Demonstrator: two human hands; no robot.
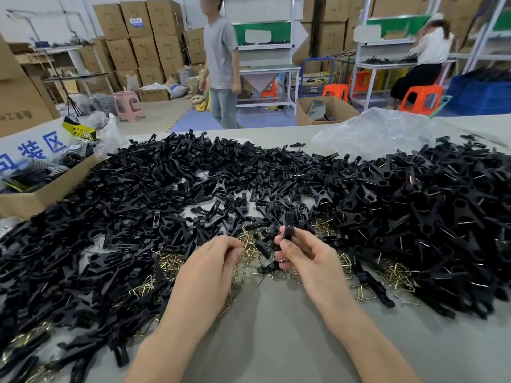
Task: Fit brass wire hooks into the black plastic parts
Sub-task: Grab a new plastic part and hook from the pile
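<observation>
Pinching black plastic part [288, 231] upright in my right hand [302, 257] | brass hooks [250, 248] lie just left of it, nearest my left hand [211, 262] | left fingers curled, cannot tell if holding hook

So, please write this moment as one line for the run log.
right hand: grips black plastic part upright | left hand: fingers curled over brass wire hooks, grasp unclear | no hook visible in part
</observation>
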